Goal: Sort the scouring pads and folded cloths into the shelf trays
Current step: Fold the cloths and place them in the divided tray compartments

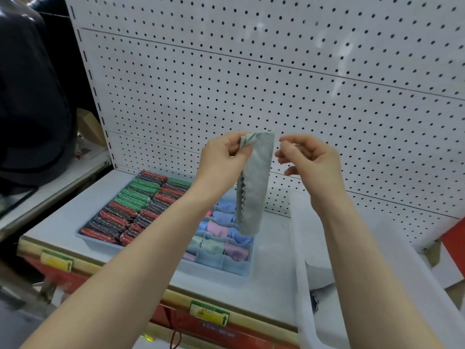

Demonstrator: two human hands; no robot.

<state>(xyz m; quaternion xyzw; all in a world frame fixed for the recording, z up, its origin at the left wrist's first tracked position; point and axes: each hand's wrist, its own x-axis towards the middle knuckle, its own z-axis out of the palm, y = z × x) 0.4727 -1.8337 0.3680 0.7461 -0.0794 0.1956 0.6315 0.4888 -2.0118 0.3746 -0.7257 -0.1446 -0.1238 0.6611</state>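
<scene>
My left hand (pixel 224 157) pinches the top edge of a pale green textured cloth (pixel 255 187), which hangs down folded into a long strip above the shelf. My right hand (pixel 308 159) hovers just right of the cloth's top, fingers loosely curled, apparently holding nothing. Below, a light blue tray (pixel 88 236) holds rows of red, green and dark scouring pads (pixel 133 205). Beside it, a divided light blue tray (pixel 241 270) holds folded blue, pink and green cloths (pixel 216 245) in separate compartments; the front right compartments look bare.
A white pegboard (pixel 276 71) backs the shelf (pixel 63 222). A translucent plastic bin (pixel 352 285) stands at the right on the shelf. Yellow price labels (pixel 210 312) run along the shelf's front edge. A dark bulky object (pixel 30 96) fills the left.
</scene>
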